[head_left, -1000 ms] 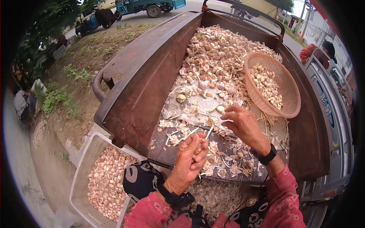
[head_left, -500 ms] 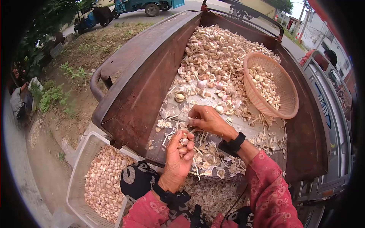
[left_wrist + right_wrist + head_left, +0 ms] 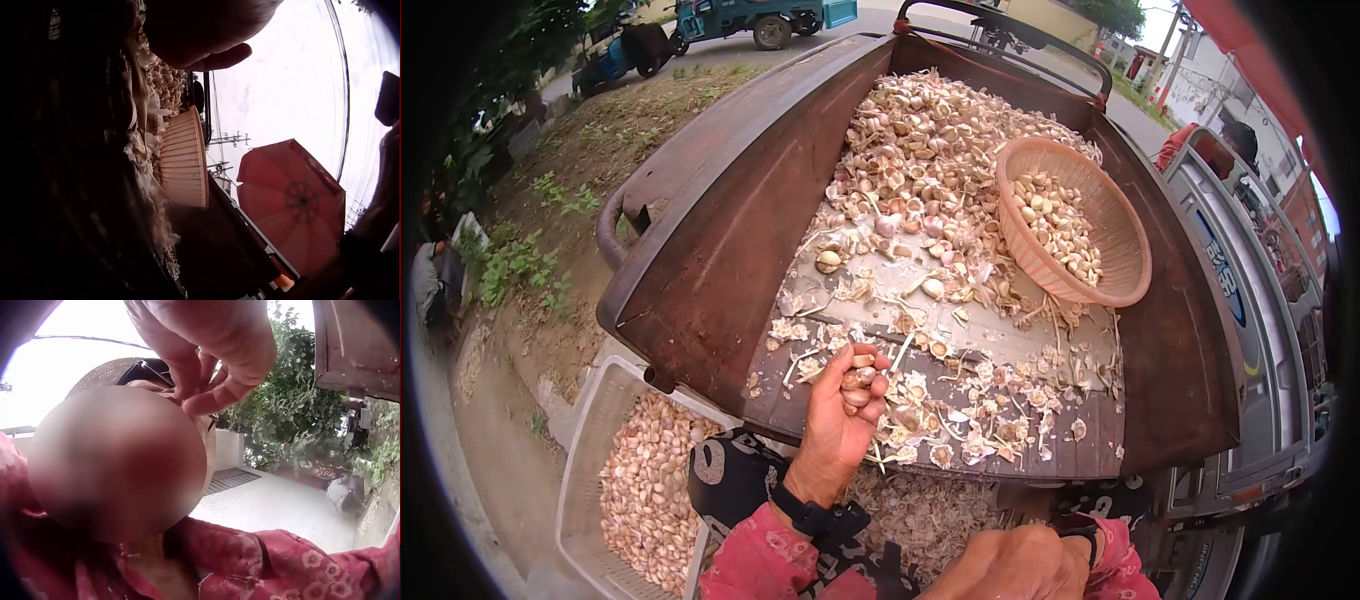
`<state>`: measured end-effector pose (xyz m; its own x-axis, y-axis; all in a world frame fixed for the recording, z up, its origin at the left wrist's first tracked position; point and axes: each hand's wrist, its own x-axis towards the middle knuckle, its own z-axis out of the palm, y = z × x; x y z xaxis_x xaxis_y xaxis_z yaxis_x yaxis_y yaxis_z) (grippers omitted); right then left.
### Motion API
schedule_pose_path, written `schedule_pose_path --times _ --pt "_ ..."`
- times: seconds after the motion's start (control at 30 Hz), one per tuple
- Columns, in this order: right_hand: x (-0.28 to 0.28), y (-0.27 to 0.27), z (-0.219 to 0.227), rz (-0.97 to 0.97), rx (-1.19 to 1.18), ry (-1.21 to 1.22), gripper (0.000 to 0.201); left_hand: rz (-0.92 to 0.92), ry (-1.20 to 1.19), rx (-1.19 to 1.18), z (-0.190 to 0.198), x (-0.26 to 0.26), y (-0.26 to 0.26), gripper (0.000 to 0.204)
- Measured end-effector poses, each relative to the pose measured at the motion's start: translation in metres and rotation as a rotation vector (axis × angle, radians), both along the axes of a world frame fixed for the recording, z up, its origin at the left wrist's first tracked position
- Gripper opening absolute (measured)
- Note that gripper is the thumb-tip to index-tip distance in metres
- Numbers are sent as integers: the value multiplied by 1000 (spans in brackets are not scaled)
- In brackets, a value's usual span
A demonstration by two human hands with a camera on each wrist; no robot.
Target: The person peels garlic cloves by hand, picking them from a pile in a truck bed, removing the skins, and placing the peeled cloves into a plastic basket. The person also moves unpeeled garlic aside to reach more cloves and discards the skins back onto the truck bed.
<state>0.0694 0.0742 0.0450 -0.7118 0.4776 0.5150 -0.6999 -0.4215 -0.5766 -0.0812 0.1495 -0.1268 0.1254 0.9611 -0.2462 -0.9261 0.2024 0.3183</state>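
Note:
My left hand (image 3: pixel 840 420) holds several garlic cloves (image 3: pixel 858 388) in its curled fingers, above the near edge of the rusty cart bed (image 3: pixel 1020 430). Garlic skins and dry stalks lie scattered over the bed around it. In the left wrist view that hand (image 3: pixel 212 34) is dark, and the cloves are hidden. My right hand (image 3: pixel 1015 565) is raised close to the head camera, away from the bed. The right wrist view has this hand (image 3: pixel 215 350) beside the person's head and hat (image 3: pixel 103 374), fingers curled, fingertips close to the thumb, nothing visible between them.
A garlic heap (image 3: pixel 945 135) fills the far part of the bed. Beside it leans an orange basket (image 3: pixel 1135 225) of cloves. Down at the left stands a white crate (image 3: pixel 585 450) with more cloves. High cart walls (image 3: pixel 730 230) flank the bed; another vehicle (image 3: pixel 1230 250) is at the right.
The right hand reached over to the left hand, then came back and up toward the head. The left hand shifted slightly left and lower, turning so that the cloves in it show.

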Motion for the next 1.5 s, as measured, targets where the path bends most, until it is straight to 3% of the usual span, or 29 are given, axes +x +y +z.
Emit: schedule_pose_path --times 0.23,0.33,0.4,0.43,0.5,0.57,0.63,0.67,0.73,0.77,0.87,1.0,1.07,1.1,1.17,1.27,1.37,1.43,1.47,1.5 --pt "-7 -16 -12 -136 -56 169 20 -31 131 3 4 8 0 20" --pt "-5 -17 -16 -251 7 382 16 -46 171 29 7 12 1 18" --pt "21 -19 0 -116 -294 26 12 -83 190 34 11 11 0 18" --pt "21 -16 -4 -119 -303 26 12 -87 189 25 13 12 -1 18" --pt "22 1 -20 -378 -177 39 13 -115 175 60 15 15 0 18" --pt "31 25 -26 -585 -272 -287 9 -137 186 58 21 20 2 22" --pt "39 62 -61 -770 127 -765 12 -167 162 -52 28 29 3 27" --pt "41 77 -75 -765 128 -766 12 -240 82 -18 13 26 6 29" --pt "44 103 -97 -973 709 -1035 9 -255 109 -8 14 26 4 29" --pt "46 112 -104 -967 709 -1036 9 -270 136 1 14 27 3 30" --pt "52 126 -111 -802 371 -1071 10 -252 159 -15 14 28 5 27" --pt "76 171 -108 -770 241 -1179 10 -216 84 -60 15 15 3 25" --pt "92 197 -116 -973 1479 -1524 12 -180 -54 -80 14 11 5 23" --pt "86 206 -115 -972 1477 -1529 12 -183 -57 -82 12 10 5 23" --pt "64 227 -114 -929 1161 -1472 15 -222 -219 4 9 8 6 24" --pt "57 260 -159 -967 1316 -1420 18 -200 -213 -57 8 6 7 26" --pt "52 265 -159 -996 1407 -1377 20 -173 -118 -114 10 2 9 29" --pt "49 253 -139 -699 1244 -1661 25 -162 -101 -115 11 1 10 30" --pt "56 250 -144 -699 1246 -1663 25 -157 -80 -119 11 1 9 31" --pt "66 245 -152 -667 929 -1508 26 -158 -82 -117 10 2 9 31"
